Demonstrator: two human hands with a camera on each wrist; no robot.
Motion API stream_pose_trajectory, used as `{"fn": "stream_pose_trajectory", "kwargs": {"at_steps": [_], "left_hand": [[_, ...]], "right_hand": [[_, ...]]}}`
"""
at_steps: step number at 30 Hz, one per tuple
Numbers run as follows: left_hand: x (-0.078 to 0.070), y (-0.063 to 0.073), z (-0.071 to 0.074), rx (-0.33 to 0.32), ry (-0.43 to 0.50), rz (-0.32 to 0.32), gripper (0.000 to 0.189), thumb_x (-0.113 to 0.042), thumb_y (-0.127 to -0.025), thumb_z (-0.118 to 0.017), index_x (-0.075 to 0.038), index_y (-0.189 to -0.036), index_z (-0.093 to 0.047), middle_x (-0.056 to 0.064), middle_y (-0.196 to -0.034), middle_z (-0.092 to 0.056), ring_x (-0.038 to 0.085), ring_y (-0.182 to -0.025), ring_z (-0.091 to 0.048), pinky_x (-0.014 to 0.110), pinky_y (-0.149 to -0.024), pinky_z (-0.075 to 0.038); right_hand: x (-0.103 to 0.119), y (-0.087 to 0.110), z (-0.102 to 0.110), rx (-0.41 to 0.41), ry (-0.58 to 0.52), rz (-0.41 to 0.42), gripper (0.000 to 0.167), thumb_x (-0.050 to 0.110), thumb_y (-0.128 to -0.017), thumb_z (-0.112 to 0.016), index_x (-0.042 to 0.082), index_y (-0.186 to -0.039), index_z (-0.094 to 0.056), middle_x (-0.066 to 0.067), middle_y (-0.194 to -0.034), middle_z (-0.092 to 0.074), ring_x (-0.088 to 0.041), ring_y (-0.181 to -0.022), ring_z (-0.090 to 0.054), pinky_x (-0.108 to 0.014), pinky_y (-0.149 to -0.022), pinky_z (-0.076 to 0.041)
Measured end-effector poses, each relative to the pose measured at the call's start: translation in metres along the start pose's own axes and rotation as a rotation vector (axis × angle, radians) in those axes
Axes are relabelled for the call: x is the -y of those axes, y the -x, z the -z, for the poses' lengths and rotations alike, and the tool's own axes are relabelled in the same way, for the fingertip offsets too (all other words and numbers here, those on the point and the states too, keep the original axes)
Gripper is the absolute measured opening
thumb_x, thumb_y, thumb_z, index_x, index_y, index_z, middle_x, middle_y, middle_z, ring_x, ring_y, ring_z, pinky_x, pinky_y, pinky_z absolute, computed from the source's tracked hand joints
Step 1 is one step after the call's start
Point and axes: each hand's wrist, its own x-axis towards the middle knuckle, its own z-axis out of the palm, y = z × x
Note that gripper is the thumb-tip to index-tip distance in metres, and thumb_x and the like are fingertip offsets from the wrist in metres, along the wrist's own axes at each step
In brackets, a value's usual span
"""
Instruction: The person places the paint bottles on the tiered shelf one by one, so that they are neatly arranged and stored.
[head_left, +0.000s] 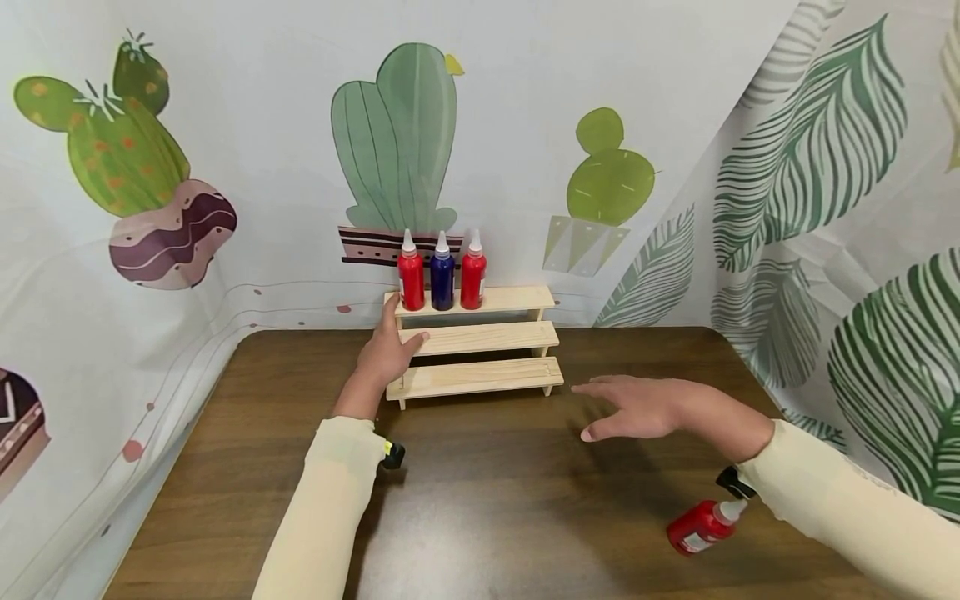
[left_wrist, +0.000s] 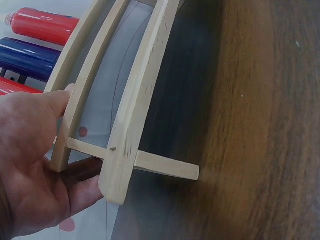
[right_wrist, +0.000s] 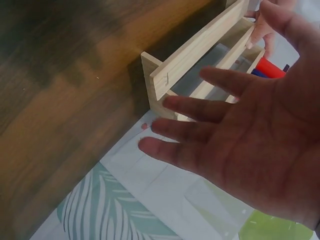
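Observation:
A three-step wooden display rack (head_left: 480, 379) stands near the back of the table. Its left end is gripped by my left hand (head_left: 384, 357), with the thumb (left_wrist: 61, 100) on the middle step and the fingers along the side. On the top step two red squeeze bottles (head_left: 412, 279) flank a dark blue one (head_left: 442, 282), all upright with white nozzle tips. My right hand (head_left: 637, 407) hovers to the right of the rack, holding nothing, its fingers (right_wrist: 192, 107) spread and extended. Another red bottle (head_left: 701, 529) is at the front right, below the right wrist.
The brown wooden table (head_left: 480, 492) ends at the back against a white cloth (head_left: 517, 100) printed with cacti. A leaf-patterned cloth (head_left: 810, 167) hangs along the right side. The rack's lower two steps have no bottles on them.

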Motion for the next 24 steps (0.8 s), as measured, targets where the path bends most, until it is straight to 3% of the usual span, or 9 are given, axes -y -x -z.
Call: {"fn": "stream_pose_trajectory", "kwargs": {"at_steps": [12, 24], "left_hand": [[0.001, -0.001, -0.001, -0.008, 0.006, -0.015, 0.093, -0.047, -0.108, -0.057, -0.028, -0.169, 0.010, 0.026, -0.174, -0.022, 0.050, -0.155, -0.035, 0.070, -0.120, -0.036], [0.000, 0.000, -0.001, 0.004, 0.017, -0.009, 0.094, -0.046, -0.108, -0.056, -0.029, -0.169, 0.012, 0.026, -0.175, -0.020, 0.051, -0.156, -0.033, 0.072, -0.120, -0.034]], "right_hand": [[-0.002, 0.014, 0.003, 0.138, -0.038, -0.066, 0.078, 0.053, -0.095, -0.070, 0.007, -0.155, -0.050, -0.019, -0.156, -0.056, -0.044, -0.146, -0.050, -0.068, -0.119, -0.037], [-0.005, 0.027, -0.001, 0.155, -0.095, -0.094, 0.067, 0.048, -0.094, -0.075, 0.014, -0.149, -0.057, -0.015, -0.142, -0.064, -0.038, -0.136, -0.059, -0.064, -0.112, -0.045]]}}
